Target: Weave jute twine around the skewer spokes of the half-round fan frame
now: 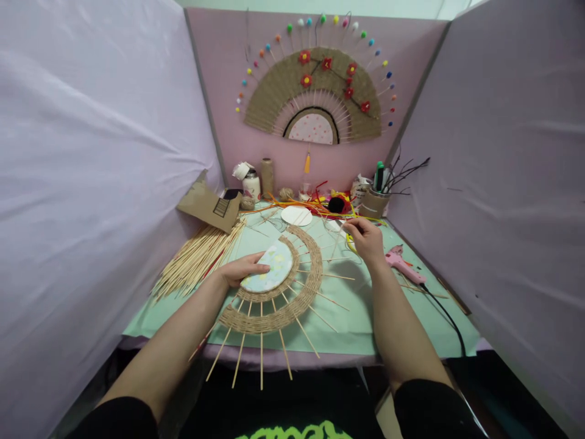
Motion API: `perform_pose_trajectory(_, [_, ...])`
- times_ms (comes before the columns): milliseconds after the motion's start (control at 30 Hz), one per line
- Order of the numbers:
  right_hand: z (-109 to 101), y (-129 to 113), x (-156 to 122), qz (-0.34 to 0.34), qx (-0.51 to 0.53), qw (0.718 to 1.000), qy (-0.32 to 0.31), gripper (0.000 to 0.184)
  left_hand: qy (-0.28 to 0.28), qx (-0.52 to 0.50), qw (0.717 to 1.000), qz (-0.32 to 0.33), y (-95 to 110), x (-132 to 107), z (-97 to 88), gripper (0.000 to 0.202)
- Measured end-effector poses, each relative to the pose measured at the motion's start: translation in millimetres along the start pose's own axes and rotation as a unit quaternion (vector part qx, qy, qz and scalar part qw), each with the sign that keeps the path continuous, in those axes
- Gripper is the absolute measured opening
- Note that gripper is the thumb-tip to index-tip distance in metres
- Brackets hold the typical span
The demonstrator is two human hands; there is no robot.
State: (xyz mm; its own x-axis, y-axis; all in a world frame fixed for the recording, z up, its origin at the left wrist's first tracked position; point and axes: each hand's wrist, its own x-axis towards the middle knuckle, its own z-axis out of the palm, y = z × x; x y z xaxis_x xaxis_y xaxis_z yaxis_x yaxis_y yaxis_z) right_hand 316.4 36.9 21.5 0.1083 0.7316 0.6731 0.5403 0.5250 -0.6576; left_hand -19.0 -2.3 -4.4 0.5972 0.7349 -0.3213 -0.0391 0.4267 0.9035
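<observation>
My left hand (pixel 247 268) grips a half-round woven fan (pixel 304 302) by its pale patterned fabric centre (pixel 276 268), with the thumb on top. Brown twine is woven in two curved bands across thin wooden sticks (pixel 262 360), which spread out toward me and to the right. Raised beyond the fan's right side, my right hand (pixel 364 238) is closed in a pinch. A faint thin strand, looking like twine, seems to run from its fingertips; its path is hard to follow.
A bundle of sticks (pixel 196 262) lies left under a cardboard piece (pixel 212 204). A pink glue gun (pixel 404 265) with a black cord rests right. Jars, twine balls, a white oval (pixel 297 215) and a twig-filled can (pixel 375 201) line the back. A finished fan (pixel 274 97) hangs on the back wall.
</observation>
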Motion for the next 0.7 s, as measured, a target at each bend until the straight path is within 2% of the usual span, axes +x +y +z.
perform_pose_trajectory(167, [-1.1,-2.8,-1.0,0.047,-0.003,0.999,0.010,0.027,-0.004,-0.009,1.000,0.021,-0.2,-1.0,2.3,0.074])
perform_pose_trajectory(367, [7.8,-5.0,-3.8,0.077,0.000,0.997,-0.027,0.031,-0.020,0.001,1.000,0.014,-1.7,-1.1,4.1,0.081])
perform_pose_trajectory(467, [16.9,-6.1,-7.1,0.093,-0.005,0.993,-0.073,0.033,-0.028,0.003,1.000,0.013,-2.5,-1.5,4.1,0.083])
perform_pose_trajectory(600, [30.9,-4.9,-13.3,0.111,-0.004,0.979,-0.169,0.034,-0.042,0.009,0.999,0.002,-3.5,-1.8,5.3,0.086])
perform_pose_trajectory(700, [36.0,-1.6,-15.8,0.112,-0.007,0.975,-0.194,0.038,-0.047,0.014,0.999,-0.007,-4.1,-1.4,6.3,0.088])
